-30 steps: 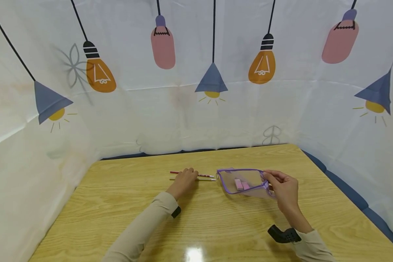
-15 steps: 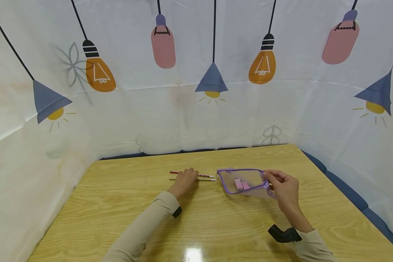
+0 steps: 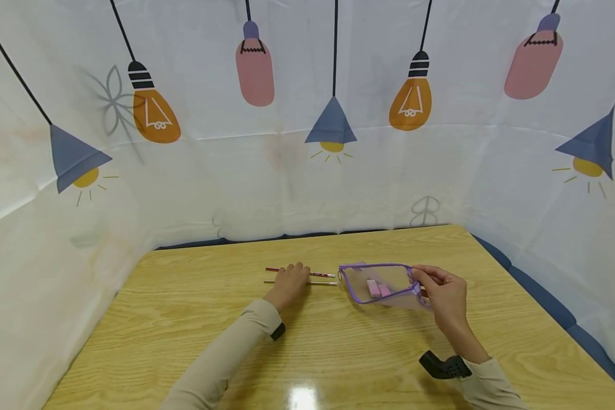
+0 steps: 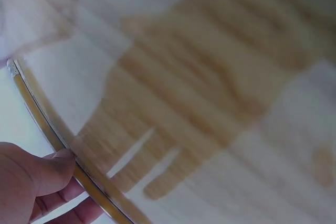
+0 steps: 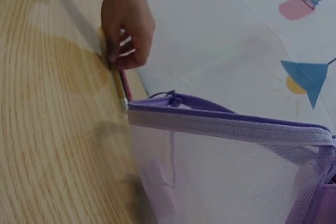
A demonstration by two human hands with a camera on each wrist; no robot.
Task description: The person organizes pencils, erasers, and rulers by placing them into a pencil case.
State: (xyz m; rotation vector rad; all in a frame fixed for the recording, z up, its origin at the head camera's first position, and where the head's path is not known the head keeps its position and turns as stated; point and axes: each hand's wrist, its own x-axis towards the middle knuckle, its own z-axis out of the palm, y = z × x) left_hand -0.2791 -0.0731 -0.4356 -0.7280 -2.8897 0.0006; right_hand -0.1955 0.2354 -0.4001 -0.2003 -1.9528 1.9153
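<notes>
Two pencils lie side by side on the table, one red (image 3: 322, 275) and one yellow (image 3: 322, 283), their eraser ends pointing right. My left hand (image 3: 291, 282) reaches over both and pinches them. The left wrist view shows its thumb against the yellow pencil (image 4: 39, 111), with fingers on the far side. Just right of the eraser ends is a see-through mesh pencil pouch (image 5: 226, 177) with purple trim, its zipper undone and mouth spread. My right hand (image 3: 448, 293) grips the pouch's right end. Inside it rest two pink erasers (image 3: 373, 288).
The wooden table (image 3: 184, 341) has its far edge close behind the pencils and pouch. A white curtain (image 3: 225, 182) printed with lamps surrounds the back and sides. Dark blue cushioning (image 3: 543, 293) runs along the right edge.
The yellow pencil has shifted very slightly left along with the left hand. The right hand and pouch stay in place.
</notes>
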